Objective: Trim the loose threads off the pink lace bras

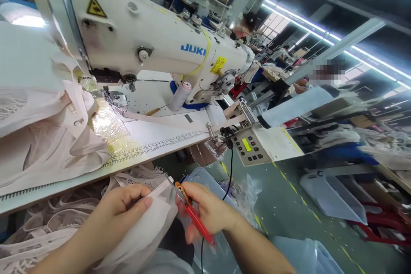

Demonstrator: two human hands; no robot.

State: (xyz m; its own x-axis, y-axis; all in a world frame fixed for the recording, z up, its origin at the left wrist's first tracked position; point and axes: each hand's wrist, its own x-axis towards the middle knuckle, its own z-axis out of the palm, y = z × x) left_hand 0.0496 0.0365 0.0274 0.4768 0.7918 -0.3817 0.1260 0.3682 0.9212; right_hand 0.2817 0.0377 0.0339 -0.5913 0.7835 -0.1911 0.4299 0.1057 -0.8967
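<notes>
Just by the desk (157, 130), my left fingers (138, 209) pinch pale cloth (156, 214); my right fingers (195, 191) grip, I think, red snips (198, 221).

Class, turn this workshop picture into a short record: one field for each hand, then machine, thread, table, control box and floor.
Left hand: pinches pale fabric
Right hand: grips red-handled snips, tips beside the fabric's edge
Machine: white, lettered JUKI
Thread cone: stands near the machine's base
Table: pale garments at left, printed ruler along front edge
Control box: yellow-green display
Floor: green, yellow lines
</notes>
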